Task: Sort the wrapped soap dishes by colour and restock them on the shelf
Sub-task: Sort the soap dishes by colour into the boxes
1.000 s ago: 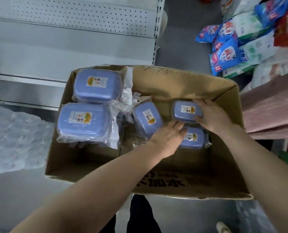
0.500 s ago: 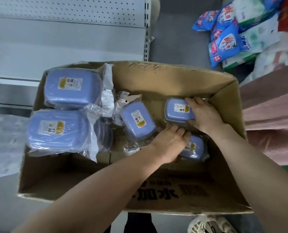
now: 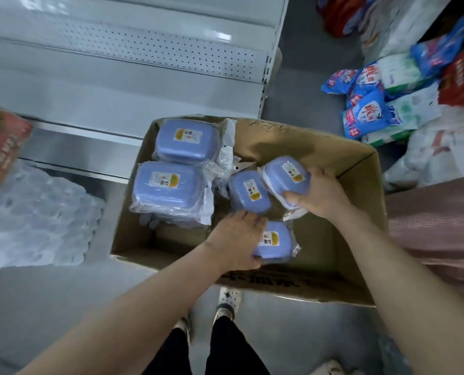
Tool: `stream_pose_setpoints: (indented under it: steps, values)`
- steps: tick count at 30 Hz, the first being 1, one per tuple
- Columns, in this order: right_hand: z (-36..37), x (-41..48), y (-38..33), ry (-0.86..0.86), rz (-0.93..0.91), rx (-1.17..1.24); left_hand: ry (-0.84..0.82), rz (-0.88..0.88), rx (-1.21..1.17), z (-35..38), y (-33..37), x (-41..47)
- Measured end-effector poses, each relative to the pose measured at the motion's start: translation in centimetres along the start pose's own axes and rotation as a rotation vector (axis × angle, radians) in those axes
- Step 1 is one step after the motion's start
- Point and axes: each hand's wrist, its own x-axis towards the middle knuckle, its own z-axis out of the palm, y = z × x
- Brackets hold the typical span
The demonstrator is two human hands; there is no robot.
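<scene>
An open cardboard box on the floor holds several blue soap dishes in clear wrap. Two wrapped stacks lie at its left side, one behind the other. My right hand grips one blue dish, lifted and tilted above the box's right half. My left hand is closed around another blue dish near the front wall. A third single dish lies between them, under my left fingertips. The white metal shelf stands behind the box.
Shrink-wrapped white rolls sit on the floor at the left, with a red box above them. Blue and green detergent bags pile up at the right. Pink fabric borders the box's right side. My feet stand in front.
My right hand has raised its blue dish off the box floor and tilted it. My left hand has slid from the middle dish onto the front one. The view has shifted left.
</scene>
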Motion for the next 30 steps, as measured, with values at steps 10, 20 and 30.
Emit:
stream_pose_setpoints:
  steps: [10, 20, 30]
  values:
    - [5.6, -1.6, -7.0, 0.001, -0.056, -0.015, 0.067, -0.072, -0.035, -0.1, -3.2, -6.3]
    - [1.3, -11.3, -5.5, -0.184, -0.283, -0.033, 0.142, 0.11, -0.156, -3.3, -2.2, -5.8]
    - [-0.3, -9.6, -5.5, 0.188, -0.091, -0.122, 0.383, 0.08, -0.001, -8.6, -5.3, -2.9]
